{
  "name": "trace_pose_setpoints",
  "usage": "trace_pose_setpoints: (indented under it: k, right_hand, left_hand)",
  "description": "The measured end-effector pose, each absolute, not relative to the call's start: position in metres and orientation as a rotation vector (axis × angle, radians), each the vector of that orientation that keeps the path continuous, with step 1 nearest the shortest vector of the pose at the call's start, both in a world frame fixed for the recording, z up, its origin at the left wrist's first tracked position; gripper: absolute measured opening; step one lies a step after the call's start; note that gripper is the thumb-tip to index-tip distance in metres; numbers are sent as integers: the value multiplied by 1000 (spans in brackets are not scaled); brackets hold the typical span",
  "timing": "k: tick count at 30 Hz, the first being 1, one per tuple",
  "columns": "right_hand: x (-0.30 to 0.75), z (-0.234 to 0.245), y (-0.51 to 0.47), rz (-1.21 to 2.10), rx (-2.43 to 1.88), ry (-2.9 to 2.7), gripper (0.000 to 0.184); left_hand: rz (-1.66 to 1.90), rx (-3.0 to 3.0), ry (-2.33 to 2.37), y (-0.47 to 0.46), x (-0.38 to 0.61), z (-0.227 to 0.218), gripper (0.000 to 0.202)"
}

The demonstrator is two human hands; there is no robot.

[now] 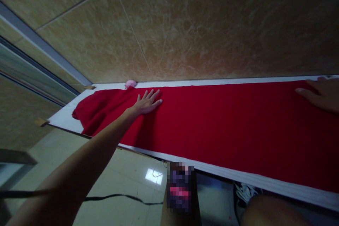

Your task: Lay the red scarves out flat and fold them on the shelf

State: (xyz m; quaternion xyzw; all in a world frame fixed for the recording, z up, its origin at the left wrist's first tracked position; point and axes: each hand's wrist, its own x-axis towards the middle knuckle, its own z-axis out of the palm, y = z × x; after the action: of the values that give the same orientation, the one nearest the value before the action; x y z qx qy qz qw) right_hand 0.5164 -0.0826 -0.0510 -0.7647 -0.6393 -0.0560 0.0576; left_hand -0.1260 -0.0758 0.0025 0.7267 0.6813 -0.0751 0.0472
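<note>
A long piece of red cloth lies spread along a narrow white-covered board against the wall. Its left end is bunched into loose folds, while the middle and right look flat. My left hand rests on the cloth left of the middle, palm down with fingers spread. At the right edge of the view, my right hand is over the cloth near its far edge, thumb stretched out, partly cut off by the frame. Neither hand grips anything that I can see.
A small pink object sits at the board's back edge. The tiled wall rises directly behind. Below lie a shiny tiled floor, a dark cord and a white bundle under the board. My knees are close to the front edge.
</note>
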Motion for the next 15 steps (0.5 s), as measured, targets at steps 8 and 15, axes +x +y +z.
trace_pose_setpoints:
  k: [8, 15]
  right_hand:
    - [363, -2, -96, 14, -2165, -2043, 80]
    - [297, -40, -85, 67, -2091, -2162, 73]
  left_hand:
    - [32, 2495, 1689, -68, 44, 21, 75]
    - [10, 2496, 1544, -66, 125, -8, 69]
